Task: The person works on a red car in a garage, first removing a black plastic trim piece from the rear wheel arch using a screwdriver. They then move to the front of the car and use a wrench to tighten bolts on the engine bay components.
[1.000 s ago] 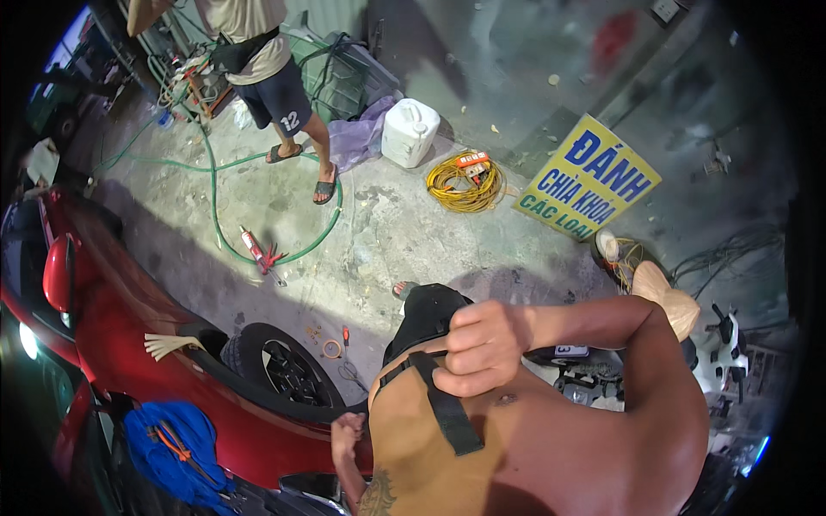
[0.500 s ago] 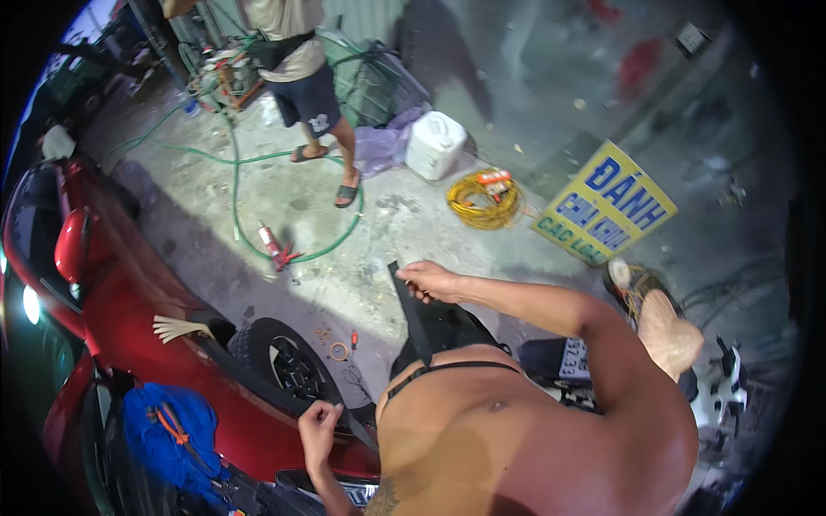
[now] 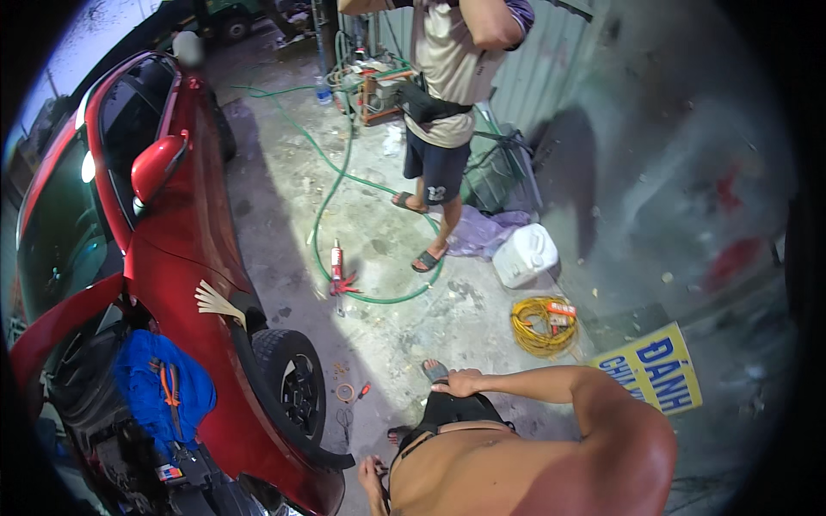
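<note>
My right hand (image 3: 458,383) is closed on the upper end of a black strap, in front of my dark shorts (image 3: 465,409). A black band (image 3: 419,445) runs along my waist. Low beside my left hip, my left hand (image 3: 372,475) is curled with its fingers closed. A dark strip of strap shows next to it, and its lower part is cut off by my body and the frame edge. My bare feet in sandals (image 3: 434,371) stand on the concrete below.
A red car (image 3: 194,284) with raised hood stands left; a blue cloth (image 3: 142,370) and orange-handled pliers (image 3: 169,384) lie in its engine bay. Beyond are a red-and-white caulking gun (image 3: 337,267), green hose (image 3: 318,215), a standing person (image 3: 447,95), white jerrycan (image 3: 527,256), yellow cable coil (image 3: 542,327) and sign (image 3: 662,365).
The view has swung left and up, showing more of the car and the other person. My right hand has come down toward my waist with the strap, which hung out longer before.
</note>
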A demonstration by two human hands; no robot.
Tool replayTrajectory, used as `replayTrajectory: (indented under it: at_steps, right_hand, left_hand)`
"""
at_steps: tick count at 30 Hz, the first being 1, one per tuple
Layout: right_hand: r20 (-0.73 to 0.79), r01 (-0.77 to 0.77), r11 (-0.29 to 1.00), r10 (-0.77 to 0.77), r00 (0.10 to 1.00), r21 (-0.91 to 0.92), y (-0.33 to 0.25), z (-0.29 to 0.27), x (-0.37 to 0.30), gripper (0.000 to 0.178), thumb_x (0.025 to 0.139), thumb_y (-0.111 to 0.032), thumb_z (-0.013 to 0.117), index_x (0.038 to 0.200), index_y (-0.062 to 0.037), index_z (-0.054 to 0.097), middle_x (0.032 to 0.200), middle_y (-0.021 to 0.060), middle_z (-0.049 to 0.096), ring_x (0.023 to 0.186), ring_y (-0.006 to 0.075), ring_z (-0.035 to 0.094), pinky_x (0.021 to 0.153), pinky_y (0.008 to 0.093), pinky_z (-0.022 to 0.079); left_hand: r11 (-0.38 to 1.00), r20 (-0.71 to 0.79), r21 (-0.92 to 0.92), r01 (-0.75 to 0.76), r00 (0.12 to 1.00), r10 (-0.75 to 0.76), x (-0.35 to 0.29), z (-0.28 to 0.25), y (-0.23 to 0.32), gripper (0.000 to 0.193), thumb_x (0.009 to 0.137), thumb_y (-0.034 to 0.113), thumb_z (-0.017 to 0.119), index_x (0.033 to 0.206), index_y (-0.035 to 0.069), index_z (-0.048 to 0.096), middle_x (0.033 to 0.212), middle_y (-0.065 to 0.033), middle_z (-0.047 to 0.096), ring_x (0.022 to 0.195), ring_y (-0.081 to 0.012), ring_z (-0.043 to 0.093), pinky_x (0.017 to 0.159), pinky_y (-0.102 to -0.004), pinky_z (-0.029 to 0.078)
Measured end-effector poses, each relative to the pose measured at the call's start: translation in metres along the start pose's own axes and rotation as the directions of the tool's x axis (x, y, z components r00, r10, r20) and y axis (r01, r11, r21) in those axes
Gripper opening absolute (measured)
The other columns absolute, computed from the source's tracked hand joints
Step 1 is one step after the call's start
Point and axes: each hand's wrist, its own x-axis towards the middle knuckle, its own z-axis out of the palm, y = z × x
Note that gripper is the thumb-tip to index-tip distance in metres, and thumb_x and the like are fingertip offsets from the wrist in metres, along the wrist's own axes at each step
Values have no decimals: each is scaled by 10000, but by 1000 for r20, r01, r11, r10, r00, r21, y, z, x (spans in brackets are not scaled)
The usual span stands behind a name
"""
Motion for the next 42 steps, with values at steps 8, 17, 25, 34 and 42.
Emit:
replayTrajectory:
  at_steps: [8,17,25,34,42]
  right_hand:
    - [544,318,874,-75,835,-368,-37,-102,14,853,924,-715,320,1349,9,475,1294,259,574,1191,402,565,947,510,469]
    - [402,321,941,-255,880,-107,40,-44,25,498,948,-433,554,841,23,725,750,195,690,723,317,675,721,419,517]
    - [526,241,944,-90,846,-225,-82,-117,-13,539,949,-469,579,895,45,734,778,162,716,750,221,690,734,335,517]
    - [662,604,650,-202,722,-461,-131,-76,22,585,932,-519,545,814,28,716,779,242,693,783,360,697,742,446,515]
    - [604,924,331,-702,378,-193,-342,-78,77,274,972,-281,553,978,-20,637,906,170,662,816,310,655,725,393,508]
  left_hand:
    - [966,-490,242,94,871,38,-44,112,-77,552,958,420,577,647,-35,611,522,-173,411,523,-157,403,516,-411,371]
    - [962,-407,-44,270,875,-264,-148,133,-6,737,884,681,532,623,3,657,549,-94,561,549,-195,541,595,-388,446]
    - [940,-390,-60,337,859,-333,-122,144,-30,751,887,730,412,747,58,716,766,-168,682,768,-359,662,758,-450,503]
    - [976,-525,-205,78,833,-177,-76,3,-50,464,954,462,537,853,44,712,744,-169,682,664,-274,645,678,-419,490]
    - [836,-836,544,71,-37,548,-70,-274,107,194,902,217,631,920,32,575,914,-211,582,873,-422,584,740,-487,479]
